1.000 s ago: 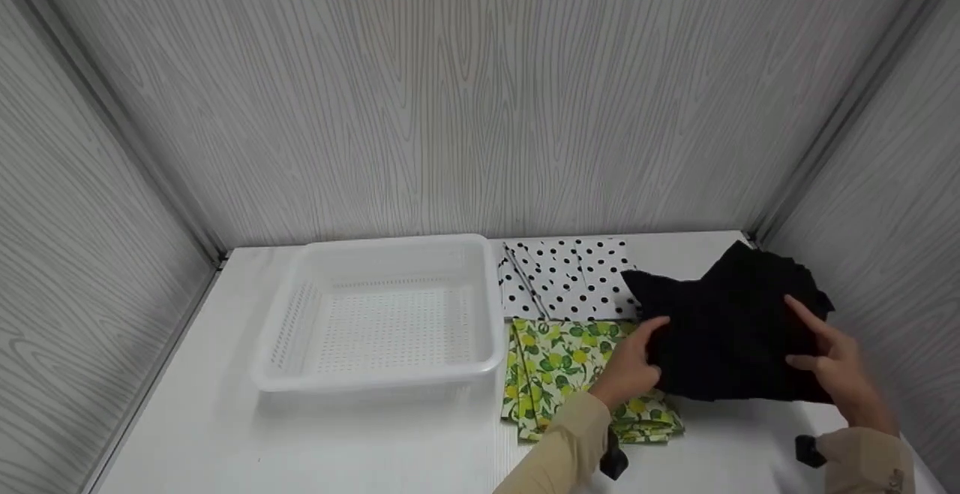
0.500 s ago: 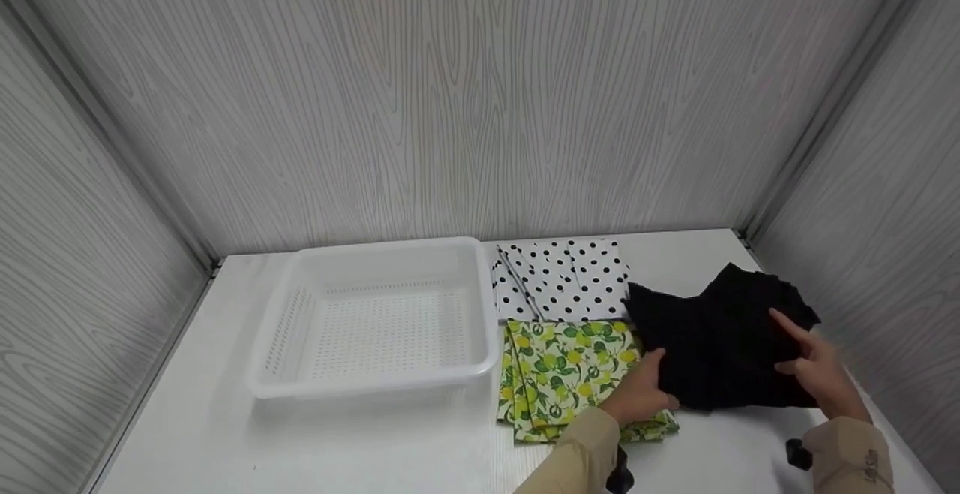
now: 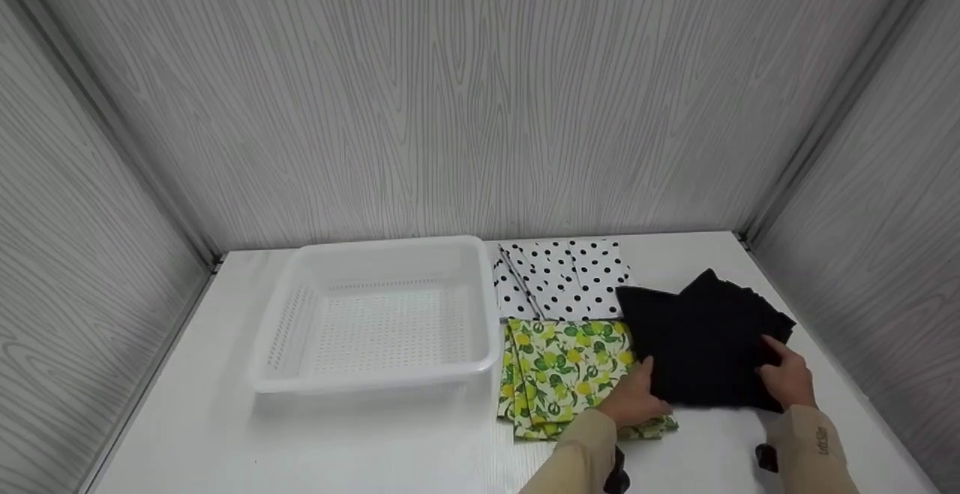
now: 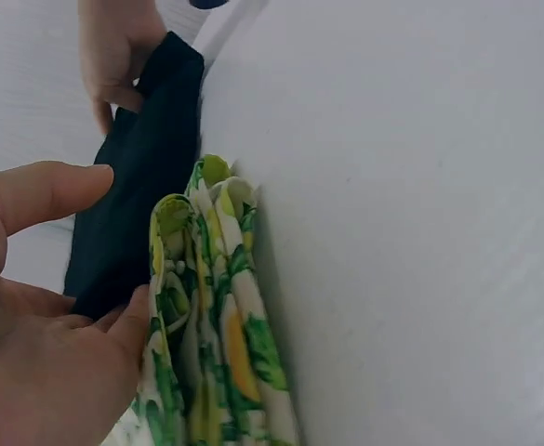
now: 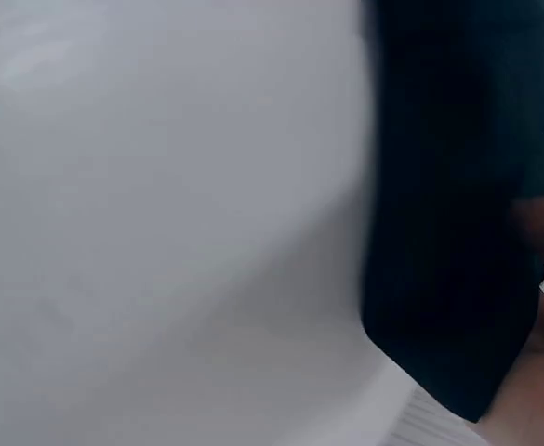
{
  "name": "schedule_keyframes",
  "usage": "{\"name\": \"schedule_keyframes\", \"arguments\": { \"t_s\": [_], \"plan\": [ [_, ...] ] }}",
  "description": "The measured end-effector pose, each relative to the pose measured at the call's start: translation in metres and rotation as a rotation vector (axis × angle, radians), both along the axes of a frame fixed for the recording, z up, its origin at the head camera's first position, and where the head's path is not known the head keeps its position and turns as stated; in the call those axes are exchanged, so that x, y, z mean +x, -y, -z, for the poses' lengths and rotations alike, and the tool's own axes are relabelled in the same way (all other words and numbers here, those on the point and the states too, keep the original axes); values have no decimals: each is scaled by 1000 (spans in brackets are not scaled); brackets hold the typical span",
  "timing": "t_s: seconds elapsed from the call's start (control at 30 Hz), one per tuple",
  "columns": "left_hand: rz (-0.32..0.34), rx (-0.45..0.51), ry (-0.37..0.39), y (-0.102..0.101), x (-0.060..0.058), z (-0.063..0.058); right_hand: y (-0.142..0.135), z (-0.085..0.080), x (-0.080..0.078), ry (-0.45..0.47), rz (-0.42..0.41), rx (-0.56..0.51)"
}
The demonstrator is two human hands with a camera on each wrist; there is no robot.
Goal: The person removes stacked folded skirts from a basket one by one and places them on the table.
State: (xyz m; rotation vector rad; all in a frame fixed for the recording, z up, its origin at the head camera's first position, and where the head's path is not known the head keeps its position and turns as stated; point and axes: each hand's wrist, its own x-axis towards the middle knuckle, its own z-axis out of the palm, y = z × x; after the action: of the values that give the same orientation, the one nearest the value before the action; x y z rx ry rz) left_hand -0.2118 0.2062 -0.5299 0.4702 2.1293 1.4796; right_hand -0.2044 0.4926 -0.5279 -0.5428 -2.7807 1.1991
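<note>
A folded black cloth (image 3: 701, 344) lies at the right of the table, partly over the corner of a folded lemon-print cloth (image 3: 566, 374). My left hand (image 3: 634, 396) is at its near left edge; in the left wrist view the fingers touch the black cloth (image 4: 146, 177) at its lower edge, and the thumb stands apart above. At the other side, my right hand (image 3: 787, 375) grips the black cloth's right edge. The right wrist view shows a thumb over the black cloth (image 5: 457, 232) and fingers beyond its edge. The lemon-print folds (image 4: 225, 307) stand close beside my left fingers.
A white plastic basket (image 3: 491, 344) with a perforated bottom stands left of the cloths. Behind the lemon-print cloth lies a folded white cloth with black dots (image 3: 562, 280). Grey wood-grain walls (image 3: 450, 103) enclose the white table (image 3: 375, 441) at the back and sides.
The black cloth has come down onto the table and its right side has been drawn inward, lying flatter. My right hand has moved left with it; my left hand has shifted slightly lower.
</note>
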Motion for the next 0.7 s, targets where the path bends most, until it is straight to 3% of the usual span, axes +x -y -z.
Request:
{"name": "schedule_keyframes", "arguments": {
  "t_s": [0.17,0.7],
  "plan": [
    [-84,55,60,-5,-5,4,-2,2,-4,19,-33,18],
    [-89,86,100,-10,0,3,-15,-3,6,99,-41,-26]
  ]
}}
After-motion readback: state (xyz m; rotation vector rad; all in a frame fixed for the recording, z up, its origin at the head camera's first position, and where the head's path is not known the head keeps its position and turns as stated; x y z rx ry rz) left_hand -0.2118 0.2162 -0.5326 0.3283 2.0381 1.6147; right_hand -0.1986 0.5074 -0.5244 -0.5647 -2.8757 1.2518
